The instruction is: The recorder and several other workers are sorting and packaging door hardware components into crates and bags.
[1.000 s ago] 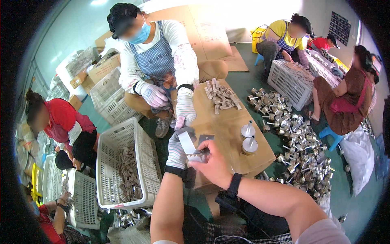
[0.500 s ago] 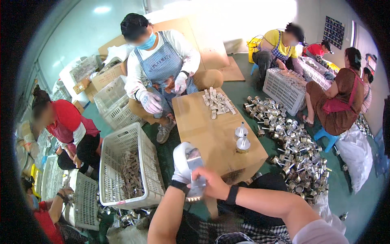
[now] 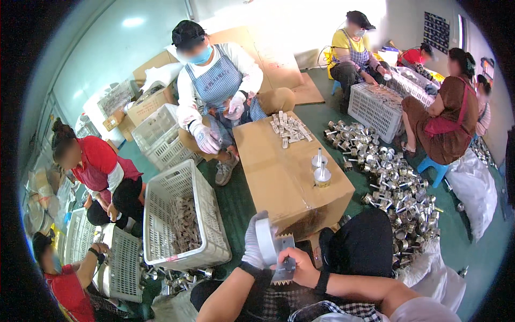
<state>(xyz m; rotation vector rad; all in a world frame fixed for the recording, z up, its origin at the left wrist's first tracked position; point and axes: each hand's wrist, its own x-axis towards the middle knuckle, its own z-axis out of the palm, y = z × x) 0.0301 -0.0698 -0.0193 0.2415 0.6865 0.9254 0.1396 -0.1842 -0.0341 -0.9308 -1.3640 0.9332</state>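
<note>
My left hand (image 3: pixel 253 240), in a pale work glove, grips a wide white ring (image 3: pixel 265 242) that looks like a roll of tape. Against it is a shiny metal piece with toothed edges (image 3: pixel 283 273), like a tape cutter, held by my bare right hand (image 3: pixel 301 266). Both hands are low, in front of the near side of a brown cardboard box (image 3: pixel 279 188). On that box stand two metal funnel-shaped pieces (image 3: pixel 322 175) with upright stems. Farther back on it lies a pile of small flat pale pieces (image 3: pixel 290 129).
Across the box sits a co-worker (image 3: pixel 217 80) in gloves. A white plastic crate (image 3: pixel 214 236) of flat pieces stands left. Metal cup-shaped parts (image 3: pixel 394 188) cover the floor at right, near a white sack (image 3: pixel 472 193). More people sit around with crates.
My hands have moved slightly right and nearer my lap, turning the ring and toothed metal piece. My view has shifted a little. The co-worker across the box has raised their head.
</note>
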